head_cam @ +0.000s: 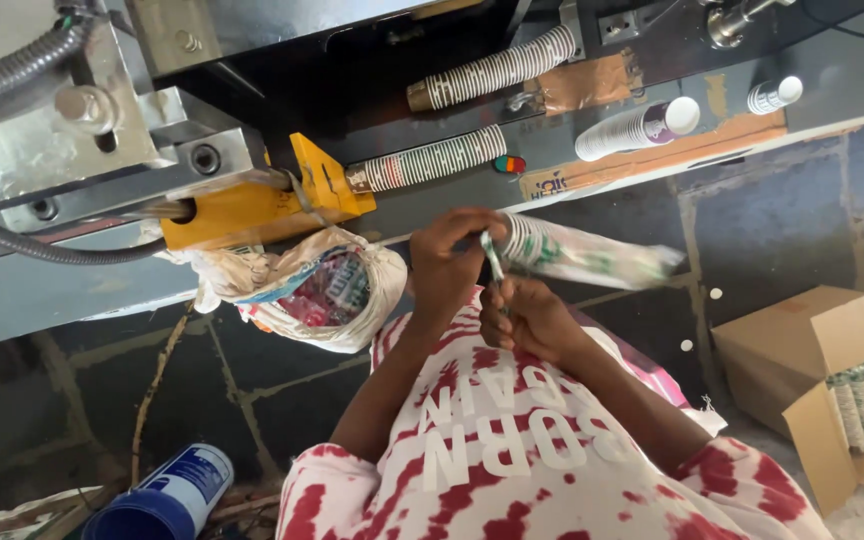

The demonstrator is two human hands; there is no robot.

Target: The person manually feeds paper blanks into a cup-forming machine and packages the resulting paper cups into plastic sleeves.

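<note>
A stack of paper cups in a clear plastic sleeve (592, 257) lies sideways in front of my chest, its closed end pointing right. My left hand (449, 262) grips the open end of the sleeve from the left. Just below it, my right hand (532, 320) pinches the loose twisted plastic at that same end. Both hands meet at the sleeve's mouth, over my red and white tie-dye shirt (512, 450).
A metal machine with a yellow bracket (252, 205) fills the top, with several cup stacks (432, 162) lying on it. A white sack of scraps (322, 290) hangs under it. An open cardboard box (832, 390) with sleeved cups stands right. A blue can (167, 495) lies lower left.
</note>
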